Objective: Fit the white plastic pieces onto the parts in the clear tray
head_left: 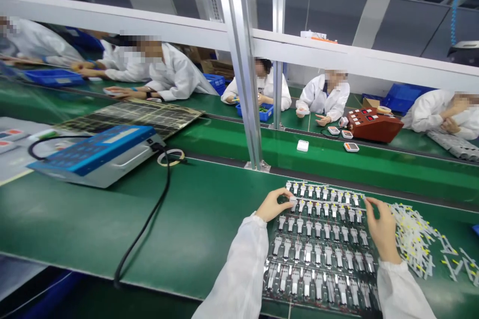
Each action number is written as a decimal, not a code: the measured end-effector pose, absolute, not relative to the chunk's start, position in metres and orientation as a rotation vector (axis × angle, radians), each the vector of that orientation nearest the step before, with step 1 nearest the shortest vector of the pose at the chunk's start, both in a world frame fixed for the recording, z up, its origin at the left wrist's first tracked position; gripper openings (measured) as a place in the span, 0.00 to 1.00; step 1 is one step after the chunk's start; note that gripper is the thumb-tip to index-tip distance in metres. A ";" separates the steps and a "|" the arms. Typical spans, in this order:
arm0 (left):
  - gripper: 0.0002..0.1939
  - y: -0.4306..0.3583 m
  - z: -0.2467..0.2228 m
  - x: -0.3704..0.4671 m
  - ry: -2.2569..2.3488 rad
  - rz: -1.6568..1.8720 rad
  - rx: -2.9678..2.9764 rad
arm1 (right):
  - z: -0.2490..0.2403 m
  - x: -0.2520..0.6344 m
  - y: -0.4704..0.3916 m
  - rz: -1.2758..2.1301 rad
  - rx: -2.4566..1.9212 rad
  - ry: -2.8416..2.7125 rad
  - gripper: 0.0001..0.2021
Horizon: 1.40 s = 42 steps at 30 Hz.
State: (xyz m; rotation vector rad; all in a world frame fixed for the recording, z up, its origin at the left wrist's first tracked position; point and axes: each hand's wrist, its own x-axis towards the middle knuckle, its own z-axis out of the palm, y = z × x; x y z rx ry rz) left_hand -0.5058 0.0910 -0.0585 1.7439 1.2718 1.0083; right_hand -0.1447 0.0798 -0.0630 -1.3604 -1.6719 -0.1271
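Note:
A clear tray (321,268) lies on the green bench, holding rows of small silvery-white parts. Across its second row from the back runs a thin white strip (325,203). My left hand (275,204) pinches the strip's left end, thumb and forefinger together. At the right end is my right hand (382,229), its fingertips bent down onto the strip near the tray's edge. Yellow marks show on the parts of the two back rows. To the right of my right hand lies a loose pile of white strips with yellow bits (411,239).
A blue-topped device (108,149) with a black cable (149,219) stands on the left of the bench, near a tape roll (171,157). A metal post (243,65) rises behind the tray. Beyond a green conveyor (318,159), several people in white coats sit around a brown device (374,122).

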 end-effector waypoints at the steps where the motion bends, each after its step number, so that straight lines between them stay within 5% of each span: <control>1: 0.09 0.091 -0.059 -0.503 1.248 1.023 1.734 | -0.052 -0.168 0.076 -0.015 -1.267 -1.705 0.11; 8: 0.16 0.088 -0.066 -0.486 0.999 1.072 1.648 | -0.042 -0.282 0.055 0.537 -0.972 -1.847 0.07; 21: 0.19 0.080 -0.067 -0.466 0.891 1.042 1.581 | -0.072 -0.280 0.061 0.930 -1.115 -1.616 0.10; 42: 0.17 0.080 -0.071 -0.462 0.963 1.067 1.522 | -0.066 -0.276 0.062 0.647 -1.048 -1.870 0.08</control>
